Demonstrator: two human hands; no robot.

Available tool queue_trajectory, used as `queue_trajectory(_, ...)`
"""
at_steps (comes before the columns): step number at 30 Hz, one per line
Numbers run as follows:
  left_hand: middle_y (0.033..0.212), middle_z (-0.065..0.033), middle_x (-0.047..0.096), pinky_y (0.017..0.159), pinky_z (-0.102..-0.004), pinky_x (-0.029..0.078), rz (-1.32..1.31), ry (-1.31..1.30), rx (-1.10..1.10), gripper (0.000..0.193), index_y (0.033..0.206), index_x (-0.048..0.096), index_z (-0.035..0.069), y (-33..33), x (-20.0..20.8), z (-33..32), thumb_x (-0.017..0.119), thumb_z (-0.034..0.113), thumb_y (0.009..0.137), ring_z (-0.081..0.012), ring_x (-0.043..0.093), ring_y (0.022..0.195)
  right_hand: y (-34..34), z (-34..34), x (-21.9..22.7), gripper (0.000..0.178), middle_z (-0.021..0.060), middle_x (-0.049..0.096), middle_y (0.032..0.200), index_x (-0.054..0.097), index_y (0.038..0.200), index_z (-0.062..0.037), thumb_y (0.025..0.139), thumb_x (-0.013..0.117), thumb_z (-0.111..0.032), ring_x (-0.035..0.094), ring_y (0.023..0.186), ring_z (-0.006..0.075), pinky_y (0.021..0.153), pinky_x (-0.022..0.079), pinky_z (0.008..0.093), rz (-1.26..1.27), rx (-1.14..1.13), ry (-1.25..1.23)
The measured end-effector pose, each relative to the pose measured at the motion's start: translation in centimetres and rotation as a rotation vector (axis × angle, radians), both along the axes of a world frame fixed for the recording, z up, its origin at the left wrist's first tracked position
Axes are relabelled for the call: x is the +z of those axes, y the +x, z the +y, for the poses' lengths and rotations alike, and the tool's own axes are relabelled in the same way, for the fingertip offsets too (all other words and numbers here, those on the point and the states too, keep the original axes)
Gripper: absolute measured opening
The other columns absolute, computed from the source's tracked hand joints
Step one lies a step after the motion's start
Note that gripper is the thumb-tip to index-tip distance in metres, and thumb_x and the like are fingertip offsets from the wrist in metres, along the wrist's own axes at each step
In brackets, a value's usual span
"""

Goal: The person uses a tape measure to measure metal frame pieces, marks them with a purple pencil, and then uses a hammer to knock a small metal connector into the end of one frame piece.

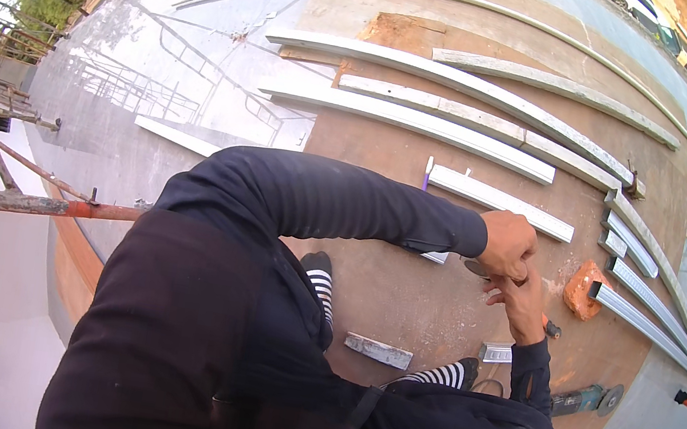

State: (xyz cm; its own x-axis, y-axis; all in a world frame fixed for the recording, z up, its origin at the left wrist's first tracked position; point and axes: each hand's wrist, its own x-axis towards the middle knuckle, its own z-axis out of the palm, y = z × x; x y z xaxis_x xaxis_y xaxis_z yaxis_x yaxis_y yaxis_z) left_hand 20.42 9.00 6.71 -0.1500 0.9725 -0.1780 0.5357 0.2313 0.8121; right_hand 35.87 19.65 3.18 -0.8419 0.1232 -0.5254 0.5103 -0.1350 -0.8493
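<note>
Grey disc [477,269], seemingly, pinched between left hand [508,243] and right hand [521,298].

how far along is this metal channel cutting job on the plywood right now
Looks done: several short grey metal channel pieces lie lined up beside the orange brick.

In hand: the left hand and right hand meet over a small dark disc-shaped part; what it is, I cannot tell. The angle grinder lies unheld.

Left, likely: the long pale metal channels lie whole on the brown plywood sheet.
</note>
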Motion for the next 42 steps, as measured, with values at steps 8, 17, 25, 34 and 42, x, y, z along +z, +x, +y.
queue_trajectory(8,0.096,-0.0143,0.060,0.079,-0.0412,0.049,0.140,0.130,0.148,0.023,0.084,0.066,0.004,0.1,1.9,-0.6,0.064,0.026,0.081,-0.0331,0.061,0.088,-2.7,-1.1,0.6,0.031,0.0094,0.066,0.099,0.054,0.120,0.0003,0.094,0.059,-0.017,0.069,0.078,0.0193,0.062,0.056,0.0262,0.151,-0.136,-0.262)
queue_trajectory(17,0.102,-0.0152,0.066,0.081,-0.0277,0.056,-0.509,-0.056,0.465,0.064,0.121,0.058,-0.002,-7.2,7.6,-3.0,0.054,0.056,0.094,-0.0180,0.069,0.088,-10.7,4.1,10.5,0.039,0.0131,0.066,0.094,0.055,0.116,0.0037,0.093,0.061,-0.027,0.070,0.075,0.0183,0.062,0.055,0.0262,0.209,0.112,0.059)
queue_trajectory(25,0.090,-0.0083,0.067,0.078,-0.0269,0.055,-0.756,-0.143,0.815,0.044,0.118,0.058,0.007,-6.8,3.8,-6.5,0.044,0.045,0.102,-0.0128,0.067,0.081,-14.7,0.3,7.1,0.080,0.0236,0.045,0.136,0.049,0.134,-0.0079,0.074,0.073,-0.055,0.039,0.130,0.0440,0.106,0.024,0.0689,0.780,0.444,1.445)
queue_trajectory(34,0.087,-0.0101,0.070,0.075,-0.0301,0.056,-0.964,-0.428,0.532,0.048,0.106,0.061,0.004,-4.2,0.1,-4.9,0.049,0.050,0.099,-0.0184,0.070,0.082,-7.6,2.5,3.0,0.064,0.0173,0.065,0.095,0.052,0.121,-0.0027,0.075,0.075,-0.042,0.064,0.092,0.0357,0.091,0.047,0.0467,0.348,0.544,0.866)
queue_trajectory(42,0.104,-0.0088,0.064,0.079,-0.0283,0.055,-1.068,-0.238,0.461,0.033,0.114,0.058,0.001,-2.0,-4.9,-5.0,0.061,0.030,0.097,-0.0158,0.065,0.091,-4.5,4.6,2.1,0.043,0.0189,0.062,0.091,0.050,0.112,-0.0002,0.080,0.063,-0.025,0.059,0.082,0.0300,0.072,0.047,0.0401,0.297,0.401,0.554)
